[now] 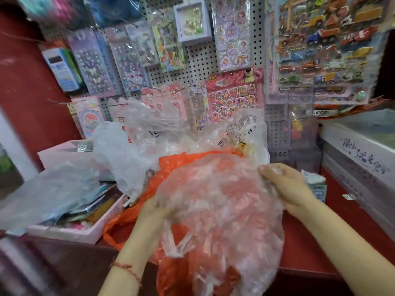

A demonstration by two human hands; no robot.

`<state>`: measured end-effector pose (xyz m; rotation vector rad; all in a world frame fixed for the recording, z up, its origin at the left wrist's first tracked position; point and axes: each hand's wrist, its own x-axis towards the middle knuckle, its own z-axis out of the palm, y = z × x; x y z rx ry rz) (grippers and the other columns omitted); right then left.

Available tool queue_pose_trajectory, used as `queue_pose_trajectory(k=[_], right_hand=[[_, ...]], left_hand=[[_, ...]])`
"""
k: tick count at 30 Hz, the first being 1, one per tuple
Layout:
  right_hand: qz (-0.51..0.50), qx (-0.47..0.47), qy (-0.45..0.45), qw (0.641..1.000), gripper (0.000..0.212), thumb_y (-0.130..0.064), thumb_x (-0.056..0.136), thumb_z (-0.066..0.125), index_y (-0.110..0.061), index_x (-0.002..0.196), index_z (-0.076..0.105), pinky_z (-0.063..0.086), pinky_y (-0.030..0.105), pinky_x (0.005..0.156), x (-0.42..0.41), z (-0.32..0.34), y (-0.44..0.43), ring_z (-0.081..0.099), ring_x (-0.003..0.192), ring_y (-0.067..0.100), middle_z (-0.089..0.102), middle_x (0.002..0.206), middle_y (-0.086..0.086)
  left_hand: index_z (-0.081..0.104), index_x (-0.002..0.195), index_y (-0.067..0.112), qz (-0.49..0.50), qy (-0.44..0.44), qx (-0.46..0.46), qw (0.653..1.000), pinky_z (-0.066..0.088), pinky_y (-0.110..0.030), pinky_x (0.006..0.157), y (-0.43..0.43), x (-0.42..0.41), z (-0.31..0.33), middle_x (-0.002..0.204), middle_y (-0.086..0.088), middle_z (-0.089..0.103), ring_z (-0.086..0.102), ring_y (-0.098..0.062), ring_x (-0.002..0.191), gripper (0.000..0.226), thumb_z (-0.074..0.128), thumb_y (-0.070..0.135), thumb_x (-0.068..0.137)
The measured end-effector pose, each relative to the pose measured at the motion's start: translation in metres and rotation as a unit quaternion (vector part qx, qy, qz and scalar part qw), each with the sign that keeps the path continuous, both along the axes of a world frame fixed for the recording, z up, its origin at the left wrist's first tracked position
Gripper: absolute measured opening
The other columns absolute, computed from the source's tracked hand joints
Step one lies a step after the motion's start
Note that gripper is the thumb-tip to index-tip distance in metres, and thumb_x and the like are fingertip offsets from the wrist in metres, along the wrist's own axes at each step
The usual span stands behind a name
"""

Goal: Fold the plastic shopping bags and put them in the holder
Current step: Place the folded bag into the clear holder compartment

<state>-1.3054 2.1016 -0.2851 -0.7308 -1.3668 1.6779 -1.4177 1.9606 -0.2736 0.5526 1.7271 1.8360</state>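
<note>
Folding has barely begun, I judge: the left hand (149,212) and right hand (284,186) each keep a closed grip on the crumpled clear bag (220,201), lifted above the orange bag (171,167) on the red worktop (303,248), with more bags (147,129) heaped behind and no holder in view.

Soft, even indoor light, medium bright, no hard shadows. Heavy motion blur along the left edge and top-left corner; pink tray (100,229) and its contents are smeared. Clear bag (224,199) up front is blurred too, with pale glints on its crinkles. Pegboard (201,60) centre is sharpest. Wide-angle bend at the right edge tilts the vehicle sticker sheet (320,45).
</note>
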Motion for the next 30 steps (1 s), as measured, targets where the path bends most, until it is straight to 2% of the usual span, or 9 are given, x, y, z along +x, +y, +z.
queue_pose_trajectory(k=[7,9,12,15,18,21,24,26,30], right_hand=[[-0.133,0.081,-0.052,0.986,0.021,-0.022,0.085,0.069,-0.002,0.078,0.065,0.044,0.03,0.063,0.024,-0.005,0.028,0.052,0.062,0.018,0.059,0.07,0.01],[-0.144,0.08,-0.058,0.985,0.019,-0.022,0.085,0.068,-0.005,0.076,0.065,0.045,0.024,0.058,0.023,-0.009,0.028,0.052,0.054,0.01,0.06,0.068,0.008],[-0.111,0.035,-0.053,0.992,0.013,-0.012,0.084,0.067,-0.016,0.073,0.062,0.045,0.024,0.056,0.025,-0.012,0.031,0.055,0.058,0.012,0.061,0.07,0.002],[-0.064,0.018,-0.074,0.995,0.017,0.002,0.083,0.063,-0.015,0.081,0.06,0.044,0.017,0.046,0.033,-0.013,0.033,0.053,0.062,0.017,0.059,0.074,0.005],[-0.059,0.054,-0.112,0.99,0.032,0.014,0.081,0.054,-0.016,0.09,0.059,0.046,0.013,0.047,0.04,-0.015,0.035,0.053,0.063,0.017,0.058,0.082,0.008],[-0.043,0.099,-0.14,0.984,0.042,0.014,0.077,0.052,-0.023,0.094,0.057,0.051,0.031,0.073,0.045,-0.013,0.035,0.058,0.083,0.024,0.058,0.101,0.01],[0.029,0.078,-0.097,0.992,0.046,0.02,0.077,0.048,-0.012,0.111,0.054,0.051,0.021,0.063,0.043,-0.01,0.027,0.057,0.079,0.02,0.059,0.095,0.01],[0.071,0.072,-0.076,0.992,0.048,0.023,0.076,0.045,-0.009,0.111,0.055,0.049,0.016,0.056,0.04,-0.008,0.021,0.057,0.074,0.017,0.061,0.087,0.008],[0.107,0.076,-0.07,0.989,0.048,0.022,0.078,0.045,-0.018,0.102,0.058,0.048,0.023,0.066,0.038,-0.008,0.016,0.055,0.078,0.021,0.059,0.089,0.012]], left_hand=[[0.06,0.099,-0.005,0.188,0.126,-0.112,0.968,0.042,-0.02,0.046,-0.097,-0.098,-0.053,0.069,-0.014,0.061,0.059,-0.015,0.055,0.021,0.064,0.008,0.083],[0.06,0.101,0.005,0.294,0.243,-0.151,0.912,0.053,-0.031,0.066,-0.104,-0.109,-0.06,0.081,-0.015,0.064,0.066,-0.023,0.072,0.022,0.062,0.007,0.079],[0.057,0.114,0.002,0.369,0.4,-0.228,0.807,0.039,-0.046,0.091,-0.106,-0.095,-0.051,0.112,-0.023,0.059,0.052,-0.039,0.108,0.041,0.067,0.003,0.074],[0.063,0.114,0.018,0.052,0.439,-0.271,0.855,0.043,-0.037,0.096,-0.097,-0.065,-0.038,0.118,0.0,0.062,0.056,-0.019,0.111,0.063,0.08,0.044,0.059],[0.077,0.085,0.018,-0.289,0.249,-0.265,0.886,0.049,-0.028,0.082,-0.107,-0.029,-0.014,0.094,-0.011,0.073,0.067,-0.016,0.088,0.064,0.073,0.072,0.052],[0.07,0.065,0.004,-0.193,0.073,-0.113,0.972,0.054,-0.027,0.056,-0.106,-0.027,-0.001,0.073,-0.024,0.068,0.066,-0.025,0.058,0.066,0.07,0.069,0.056],[0.064,0.082,0.015,0.009,0.188,-0.113,0.976,0.049,-0.018,0.058,-0.08,-0.035,-0.014,0.086,-0.01,0.07,0.064,-0.013,0.069,0.024,0.061,0.038,0.084],[0.062,0.092,0.023,0.002,0.223,-0.158,0.962,0.046,-0.02,0.068,-0.065,-0.029,-0.025,0.101,0.0,0.067,0.061,-0.007,0.086,0.016,0.058,0.038,0.087],[0.065,0.109,0.018,-0.108,0.02,-0.15,0.982,0.053,-0.032,0.075,-0.055,-0.026,-0.033,0.109,-0.001,0.068,0.063,-0.019,0.1,0.053,0.066,0.053,0.07]])
